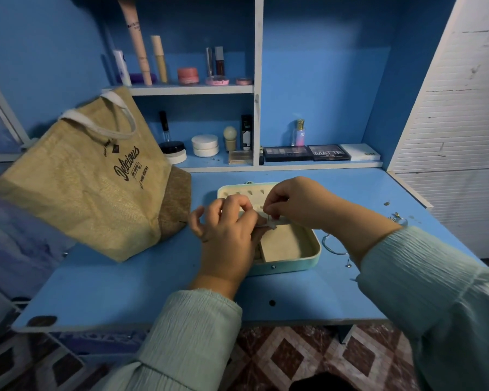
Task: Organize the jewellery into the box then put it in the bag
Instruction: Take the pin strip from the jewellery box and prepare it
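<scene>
A pale green jewellery box point(302, 261) lies open on the blue desk, with a beige lining and a raised lid point(237, 191) at the back. Both my hands work over its middle. My left hand point(229, 235) pinches a small silver piece point(271, 224) at the box's inner edge. My right hand point(297, 203) pinches the same small piece from the other side. A thin silver bracelet point(332, 246) lies on the desk just right of the box. A jute bag point(91, 182) with white handles stands tilted at the left.
Small earrings point(397, 217) and studs point(348, 263) are scattered on the desk at the right. Shelves behind hold cosmetics, and eyeshadow palettes point(308, 153) lie on the lower one. A white slatted panel point(458, 136) bounds the right side. The desk's front edge point(153, 325) is near me.
</scene>
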